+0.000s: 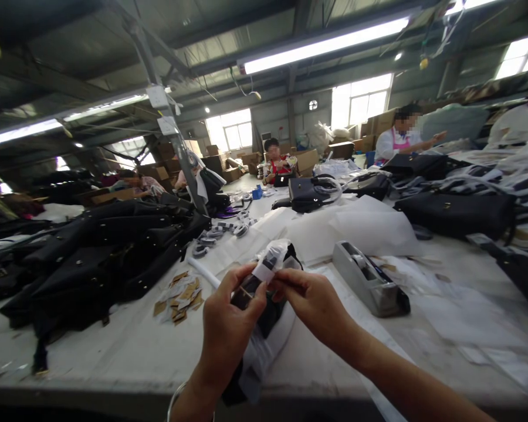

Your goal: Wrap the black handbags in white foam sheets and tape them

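My left hand (229,319) is wrapped around a dark bag strap (270,316) that is bundled in clear plastic, with a gold-coloured metal piece showing near the thumb. The strap's lower part hangs below the hands toward the table edge. A small white strip (263,273) lies across the bundle. My right hand (319,302) is closed in a pinch at the right end of that strip, and the fingertips partly hide what they grip. Clear plastic (275,251) covers the bundle's upper end.
A grey tape dispenser (369,284) stands right of my hands. Small brown and white packets (180,298) lie to the left, near a pile of black bags (97,264). White sheets (365,225) and more dark bags (457,214) are behind. Several people sit farther back.
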Motion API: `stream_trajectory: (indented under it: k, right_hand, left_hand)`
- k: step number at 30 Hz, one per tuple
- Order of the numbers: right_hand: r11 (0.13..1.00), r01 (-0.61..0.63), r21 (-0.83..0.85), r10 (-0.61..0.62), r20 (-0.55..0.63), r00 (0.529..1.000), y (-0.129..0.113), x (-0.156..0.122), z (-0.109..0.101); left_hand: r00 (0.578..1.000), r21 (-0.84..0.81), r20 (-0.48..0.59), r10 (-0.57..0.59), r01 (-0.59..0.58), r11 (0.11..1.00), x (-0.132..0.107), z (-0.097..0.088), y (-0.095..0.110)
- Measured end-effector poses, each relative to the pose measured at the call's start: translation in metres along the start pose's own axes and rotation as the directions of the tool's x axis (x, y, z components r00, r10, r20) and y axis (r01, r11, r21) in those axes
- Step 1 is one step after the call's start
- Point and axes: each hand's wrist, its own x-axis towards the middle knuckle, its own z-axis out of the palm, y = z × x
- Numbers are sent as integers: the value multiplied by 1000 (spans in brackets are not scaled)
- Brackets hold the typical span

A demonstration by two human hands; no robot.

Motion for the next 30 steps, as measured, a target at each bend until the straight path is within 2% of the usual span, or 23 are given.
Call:
stream_trajectory:
  k: [3,9,11,16,20,22,23,25,27,29,30]
  right_hand:
    - [999,24,-28,-24,7,1000,3,1,1]
    - [958,-44,284,38,26,999,9,7,15]
    - [940,-67,335,65,18,998,10,8,19]
    - [975,-68,212,73,-16,997,12,12,21]
    - [994,-77,83,80,-25,997,10,16,17]
    - [994,-69,85,69,-5,998,7,15,14]
    - [988,-70,140,67,25,997,4,13,12]
    - [922,-145,358,95,153,984,-2,6,8]
    - [753,-313,579,153,308,939,-9,-1,5]
    - [599,-424,680,221,369,903,-16,-7,5]
    - [561,-440,701,256,358,898,-18,-9,7]
  left_hand:
    - [1000,11,1,8,-8,1000,-2,1,2]
    - [1000,-14,16,-7,8,1000,-2,1,3]
    - [1000,2,0,9,-9,1000,-2,1,2]
    - [998,28,-40,48,-47,999,-3,2,0]
    - [998,21,-11,54,-54,998,-3,1,0]
    - [998,29,7,62,-62,998,-1,-1,-1]
    - [997,43,6,76,-76,996,0,-1,-2]
    - [993,76,-9,118,-117,990,1,-3,-4]
    - [988,87,-16,152,-150,985,-1,-3,-4]
    - [987,71,-11,162,-160,985,-4,-1,-1]
    - [986,62,-9,166,-165,984,-6,1,1]
